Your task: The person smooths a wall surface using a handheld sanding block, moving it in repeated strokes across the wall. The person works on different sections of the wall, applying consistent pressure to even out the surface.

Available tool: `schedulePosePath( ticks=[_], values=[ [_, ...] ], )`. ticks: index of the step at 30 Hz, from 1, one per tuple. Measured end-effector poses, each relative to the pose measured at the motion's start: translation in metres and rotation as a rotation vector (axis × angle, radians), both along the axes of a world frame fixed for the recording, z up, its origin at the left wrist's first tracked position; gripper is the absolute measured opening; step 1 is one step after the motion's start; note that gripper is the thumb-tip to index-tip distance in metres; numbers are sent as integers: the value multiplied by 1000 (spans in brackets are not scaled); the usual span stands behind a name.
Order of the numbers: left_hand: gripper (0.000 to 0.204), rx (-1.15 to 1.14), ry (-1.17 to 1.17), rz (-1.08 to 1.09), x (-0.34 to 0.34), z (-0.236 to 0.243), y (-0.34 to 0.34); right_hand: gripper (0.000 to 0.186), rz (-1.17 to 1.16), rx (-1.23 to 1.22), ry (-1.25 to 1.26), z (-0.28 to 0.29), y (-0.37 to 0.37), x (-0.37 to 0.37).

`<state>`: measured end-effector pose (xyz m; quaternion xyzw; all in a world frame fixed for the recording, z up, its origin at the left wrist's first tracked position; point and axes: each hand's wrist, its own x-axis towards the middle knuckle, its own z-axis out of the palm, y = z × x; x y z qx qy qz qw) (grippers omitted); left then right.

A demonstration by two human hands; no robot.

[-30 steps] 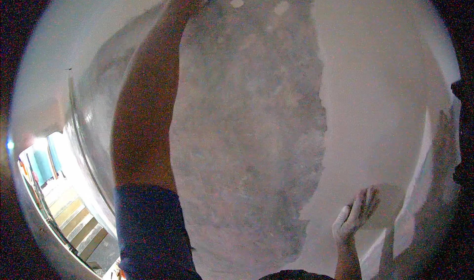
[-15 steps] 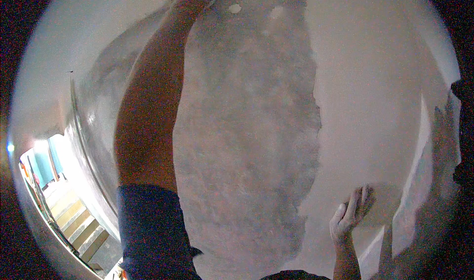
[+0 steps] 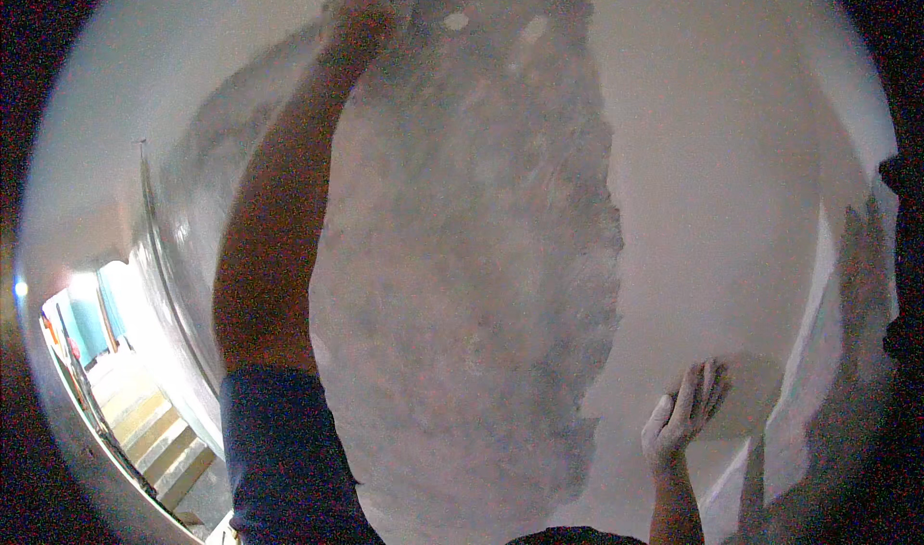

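A wall with a large mottled grey patch (image 3: 462, 256) fills the middle. Smooth pale wall surface (image 3: 712, 189) lies to its right. My left arm, in a dark blue sleeve, reaches up across the patch's left side. At the patch's top edge my left hand (image 3: 371, 14) is bent with closed fingers by the wall. Something dark shows at its fingers, too blurred to name. Low on the right, my dusty right hand (image 3: 683, 412) is laid against the pale surface, fingers stretched up and thumb apart. Nothing shows in it.
Two small white spots, a left one (image 3: 455, 22) and a right one (image 3: 534, 29), mark the patch near its top. Steps (image 3: 159, 449) and a bright opening (image 3: 87, 319) appear at the far left. A shadow (image 3: 756, 396) falls on the wall beside my right hand.
My left arm has shifted slightly left, and its hand has come a little lower, showing more of itself. The right hand stays in place.
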<state>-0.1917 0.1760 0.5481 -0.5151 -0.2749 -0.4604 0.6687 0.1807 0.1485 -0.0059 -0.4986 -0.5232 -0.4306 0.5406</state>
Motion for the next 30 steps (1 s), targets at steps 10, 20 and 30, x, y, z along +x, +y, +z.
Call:
schedulePosePath(
  ticks=[10, 20, 30],
  values=[
    [44, 136, 101, 15, -15, -7, 37, 52, 17, -3, -14, -13, 3, 3],
    [75, -328, -108, -119, 55, -20, 15, 53, 26, 62, 8, -19, 11, 2],
    [66, 130, 108, 16, -137, -11, 43, 52, -37, 31, -78, -23, 10, 23]
  ],
)
